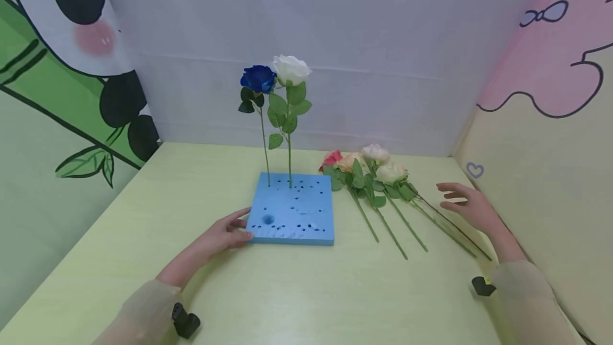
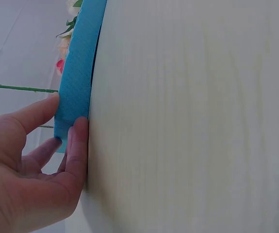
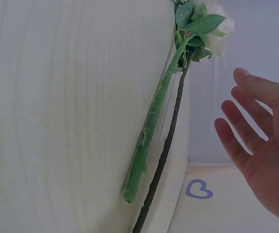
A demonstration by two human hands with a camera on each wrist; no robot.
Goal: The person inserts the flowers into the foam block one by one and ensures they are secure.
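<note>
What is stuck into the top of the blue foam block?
A blue rose and a white rose stand upright in the foam block; their stem ends are hidden inside it.

Square blue foam block (image 1: 293,211), dotted with dark holes, on a pale yellow-green table (image 1: 287,292). Upright stems carry one deep blue rose (image 1: 258,78) and one white rose (image 1: 290,68).
</note>
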